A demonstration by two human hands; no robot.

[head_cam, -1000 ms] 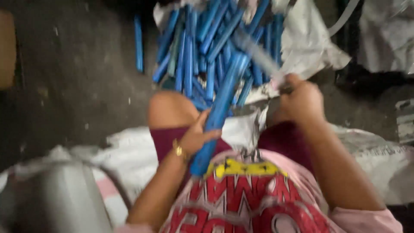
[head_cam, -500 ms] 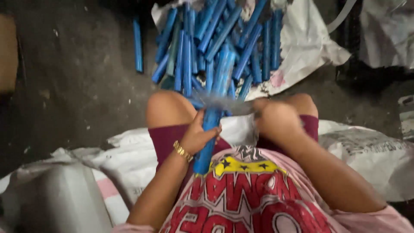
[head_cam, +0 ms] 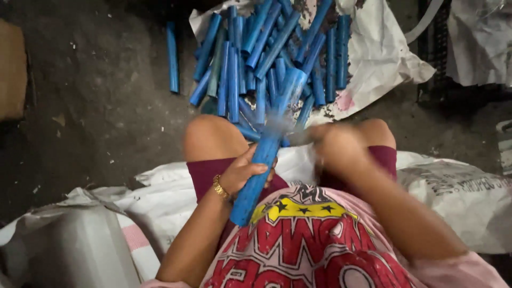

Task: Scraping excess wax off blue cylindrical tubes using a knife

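Your left hand [head_cam: 242, 173] is wrapped tight around a long blue pipe [head_cam: 266, 149] slanting up from your lap toward the pipe pile [head_cam: 266, 58]. Right hand [head_cam: 336, 149] is just blur beside it, so can't tell its grip.

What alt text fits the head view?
Seated person's left hand grips a long blue plastic tube across the lap; the blurred right hand works a thin tool against it. More blue tubes lie piled on a white sack ahead.

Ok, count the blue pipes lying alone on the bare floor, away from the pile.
1: a single blue pipe lies on the dark floor, left of the pile. Others may be hidden beyond the frame.
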